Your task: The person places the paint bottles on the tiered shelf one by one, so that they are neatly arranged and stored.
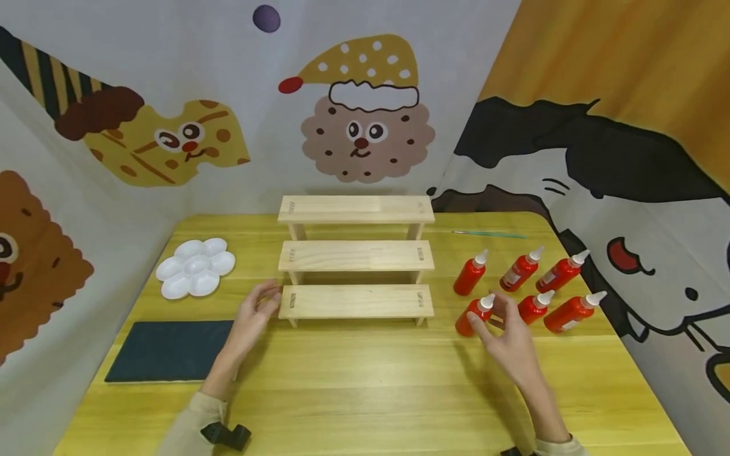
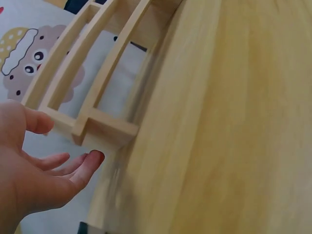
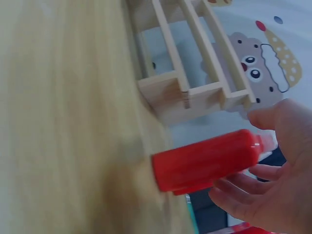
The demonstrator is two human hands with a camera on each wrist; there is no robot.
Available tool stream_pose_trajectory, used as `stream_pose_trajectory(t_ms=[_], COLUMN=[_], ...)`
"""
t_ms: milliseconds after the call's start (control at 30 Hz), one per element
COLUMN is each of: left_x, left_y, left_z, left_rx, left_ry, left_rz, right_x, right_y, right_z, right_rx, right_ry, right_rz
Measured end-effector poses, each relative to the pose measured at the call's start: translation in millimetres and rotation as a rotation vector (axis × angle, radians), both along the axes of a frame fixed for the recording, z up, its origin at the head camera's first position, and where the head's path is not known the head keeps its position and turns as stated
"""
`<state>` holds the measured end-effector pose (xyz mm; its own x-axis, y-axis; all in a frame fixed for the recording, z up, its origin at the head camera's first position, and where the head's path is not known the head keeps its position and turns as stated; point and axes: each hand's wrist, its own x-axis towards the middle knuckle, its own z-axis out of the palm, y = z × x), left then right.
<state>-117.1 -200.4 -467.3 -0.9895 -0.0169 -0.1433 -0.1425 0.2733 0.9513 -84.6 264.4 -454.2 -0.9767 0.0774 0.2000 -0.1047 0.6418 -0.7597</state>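
A pale wooden three-tier stand (image 1: 356, 303) is at the middle of the table. My left hand (image 1: 249, 324) is beside the left end of its lowest step, fingers loosely bent and holding nothing; in the left wrist view, the thumb and fingers spread near the stand's end. On the right, my right hand (image 1: 513, 348) is around a red squeeze bottle (image 3: 204, 161) with a white nozzle. Thumb and fingers stand on either side of this upright bottle, and a gap shows by the thumb in the right wrist view. Several more red squeeze bottles (image 1: 470, 276) stand close by.
A white flower-shaped paint palette (image 1: 196, 266) lies at the left, with a dark flat board (image 1: 171, 351) nearer me. A thin teal brush (image 1: 496, 235) lies at the back right. Behind the wooden table (image 1: 365, 392) hangs a cartoon-printed cloth (image 1: 228, 38).
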Motion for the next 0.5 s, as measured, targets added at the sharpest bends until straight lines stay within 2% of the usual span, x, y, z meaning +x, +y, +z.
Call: stream_pose_trajectory(t_ms=[100, 233, 500], left_x=[-1.1, -2.5, -5.5], left_y=[5.0, 11.1, 14.1], left_z=[-2.6, -8.7, -21.3], left_rx=[0.004, 0.021, 0.031], left_ry=[-0.024, -0.022, -0.017], left_rz=[0.002, 0.019, 0.066], right_x=[-1.0, -1.4, -2.4], right_y=[-3.5, -4.7, -1.9], right_z=[-8.8, -16.1, -27.4], right_rx=[-0.033, -0.037, -0.044], right_ry=[0.0, -0.001, -0.072], right_rz=[0.025, 0.03, 0.051])
